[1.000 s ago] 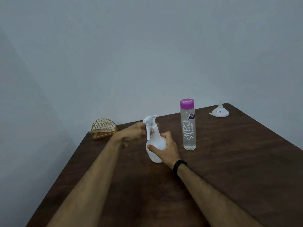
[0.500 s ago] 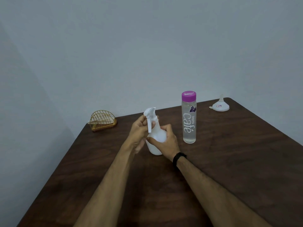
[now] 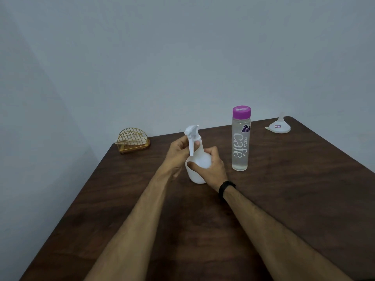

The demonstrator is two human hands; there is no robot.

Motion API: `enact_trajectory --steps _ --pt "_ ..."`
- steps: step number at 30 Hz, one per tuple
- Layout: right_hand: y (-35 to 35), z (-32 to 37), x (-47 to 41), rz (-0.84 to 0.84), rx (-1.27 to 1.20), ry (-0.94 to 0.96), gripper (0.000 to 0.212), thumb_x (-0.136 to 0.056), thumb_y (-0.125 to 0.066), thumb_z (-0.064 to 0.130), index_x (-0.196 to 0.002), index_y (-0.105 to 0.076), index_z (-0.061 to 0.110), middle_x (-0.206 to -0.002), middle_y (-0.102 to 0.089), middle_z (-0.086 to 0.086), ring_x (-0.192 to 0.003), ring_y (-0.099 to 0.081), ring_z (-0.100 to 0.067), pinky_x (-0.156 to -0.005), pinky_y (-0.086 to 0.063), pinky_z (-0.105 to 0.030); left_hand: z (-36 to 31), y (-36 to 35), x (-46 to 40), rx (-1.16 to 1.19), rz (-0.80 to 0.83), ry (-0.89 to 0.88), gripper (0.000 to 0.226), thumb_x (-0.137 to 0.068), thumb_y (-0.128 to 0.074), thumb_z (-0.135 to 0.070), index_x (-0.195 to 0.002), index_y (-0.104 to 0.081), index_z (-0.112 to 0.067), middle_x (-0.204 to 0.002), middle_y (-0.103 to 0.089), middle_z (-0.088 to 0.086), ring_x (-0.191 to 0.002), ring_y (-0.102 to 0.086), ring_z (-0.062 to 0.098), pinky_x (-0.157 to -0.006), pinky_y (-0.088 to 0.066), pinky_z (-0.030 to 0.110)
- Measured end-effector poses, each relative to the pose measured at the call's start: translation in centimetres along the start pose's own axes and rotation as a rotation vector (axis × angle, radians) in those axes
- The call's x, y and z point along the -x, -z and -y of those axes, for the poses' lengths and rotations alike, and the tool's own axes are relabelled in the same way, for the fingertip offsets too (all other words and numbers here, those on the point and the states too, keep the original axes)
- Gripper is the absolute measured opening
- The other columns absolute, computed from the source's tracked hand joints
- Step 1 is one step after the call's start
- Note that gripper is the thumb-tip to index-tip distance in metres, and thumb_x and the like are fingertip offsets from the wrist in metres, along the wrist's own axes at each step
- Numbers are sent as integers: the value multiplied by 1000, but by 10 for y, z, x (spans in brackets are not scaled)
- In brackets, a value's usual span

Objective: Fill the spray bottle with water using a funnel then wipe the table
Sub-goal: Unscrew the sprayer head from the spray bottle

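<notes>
A white spray bottle (image 3: 197,163) stands upright on the dark wooden table (image 3: 284,199), a little left of the middle. The person's right hand (image 3: 211,169) is wrapped around its round body, thumb on the near side, fingers curled over the far side. The left hand (image 3: 179,151) is closed on the neck just under the spray head (image 3: 191,131), whose trigger hangs down on the near side (the cap is on the bottle). A black band (image 3: 226,187) sits on the right wrist.

Just right of the spray bottle stands a tall clear water bottle (image 3: 240,142) with a purple cap (image 3: 241,112), closed, apart from the right hand. At the far right corner lies a white funnel (image 3: 279,127), wide mouth down and spout up. At the far left edge rests a gold wire holder (image 3: 133,142).
</notes>
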State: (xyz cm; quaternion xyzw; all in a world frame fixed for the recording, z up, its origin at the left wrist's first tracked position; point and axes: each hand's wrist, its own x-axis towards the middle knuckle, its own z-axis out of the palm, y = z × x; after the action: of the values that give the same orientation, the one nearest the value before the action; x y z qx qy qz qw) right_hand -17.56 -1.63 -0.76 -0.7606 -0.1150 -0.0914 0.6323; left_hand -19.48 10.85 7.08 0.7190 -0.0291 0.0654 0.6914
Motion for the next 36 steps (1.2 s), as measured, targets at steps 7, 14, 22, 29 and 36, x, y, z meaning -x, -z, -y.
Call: enact_trajectory --steps 7,14,22,29,36 --pt "0 0 0 21 -6 -16 70 -64 -85 56 -115 -45 28 -115 -60 9 -105 -59 -8 -79 -50 -24 1 -12 -7 -85 -92 13 41 -84 -79 -23 -120 -64 -9 -114 -71 5 -110 -67 21 -93 -57 34" --pt "1 0 1 15 8 -18 70 -62 -84 58 -114 -45 31 -113 -60 12 -103 -59 -7 -83 -54 -30 -4 -9 -6 -49 -184 -64 46 -73 -88 -19 -109 -67 1 -99 -75 9 -90 -74 16 -81 -60 34" --pt "3 1 -1 9 22 -7 67 -63 -83 56 -112 -45 31 -111 -58 13 -102 -58 -7 -83 -54 -32 -35 -10 -6 -44 -243 -177 34 -87 -76 -23 -109 -61 -2 -93 -74 12 -87 -75 26 -79 -62 43" --pt "3 1 -2 39 21 -28 67 -67 -86 46 -117 -45 29 -117 -56 8 -107 -57 -13 -82 -49 -28 -137 21 -17 161 -340 -386 17 -100 -60 -30 -101 -61 -13 -71 -61 4 -58 -59 15 -61 -55 28" --pt "2 2 1 41 18 -26 68 -68 -86 44 -118 -44 28 -118 -55 6 -108 -56 -17 -83 -48 -31 -183 64 -15 59 -452 -372 24 -100 -59 -33 -107 -63 -11 -73 -56 0 -51 -48 9 -53 -46 23"
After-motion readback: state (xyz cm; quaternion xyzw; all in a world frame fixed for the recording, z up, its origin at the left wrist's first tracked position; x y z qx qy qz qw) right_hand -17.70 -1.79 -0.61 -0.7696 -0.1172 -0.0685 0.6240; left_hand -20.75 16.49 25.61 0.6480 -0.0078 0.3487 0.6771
